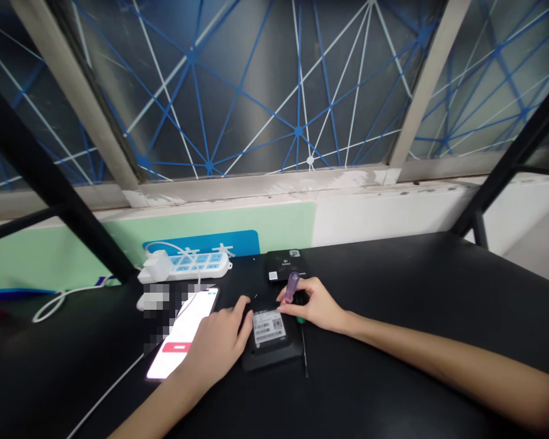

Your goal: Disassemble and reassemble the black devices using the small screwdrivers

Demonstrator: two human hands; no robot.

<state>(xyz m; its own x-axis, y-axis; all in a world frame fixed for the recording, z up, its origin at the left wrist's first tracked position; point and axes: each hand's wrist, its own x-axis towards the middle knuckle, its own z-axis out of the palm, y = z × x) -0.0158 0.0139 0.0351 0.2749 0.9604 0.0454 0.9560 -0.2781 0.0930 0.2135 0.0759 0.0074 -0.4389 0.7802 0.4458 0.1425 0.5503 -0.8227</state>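
Note:
A flat black device lies on the table, its white label with barcodes and a square code facing up. My left hand is at its left side, thumb along the edge and index finger by the upper left corner. In my right hand, a screwdriver with a clear purple handle is pinched upright over the device's far right corner. The screwdriver's tip is hidden by my fingers. A second screwdriver with a green handle lies along the device's right side, partly under my right hand.
Behind the device lies a black box with white print. A lit phone is left of my left hand, and a white power strip with a plugged-in charger stands near the wall. A white cable crosses the black table.

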